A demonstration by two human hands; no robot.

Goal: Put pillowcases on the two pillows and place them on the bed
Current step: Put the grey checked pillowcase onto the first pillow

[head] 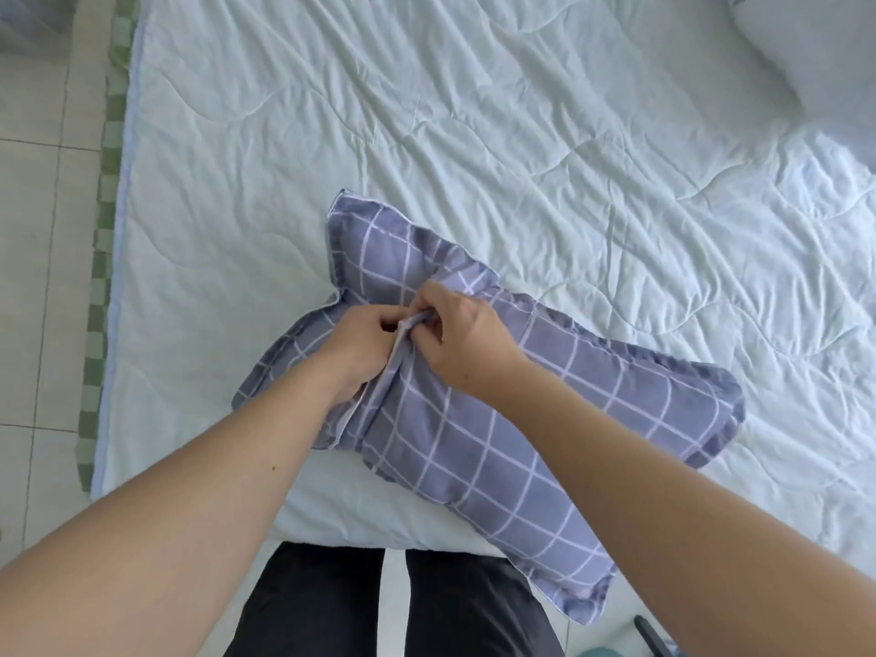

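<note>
A pillow in a blue-grey pillowcase with a white grid pattern (479,448) lies on the near edge of the bed (521,149), bunched in the middle. My left hand (355,343) grips the white-lined opening seam of the pillowcase from the left. My right hand (462,336) pinches the same seam from the right, fingers curled round the fabric fold. A second pillow, bare and white (815,45), lies at the far right corner of the bed.
The bed is covered by a wrinkled pale quilted blanket. A green checked sheet edge (102,220) hangs along the bed's left side over a tiled floor (38,230). My dark trousers (332,604) are below the bed edge.
</note>
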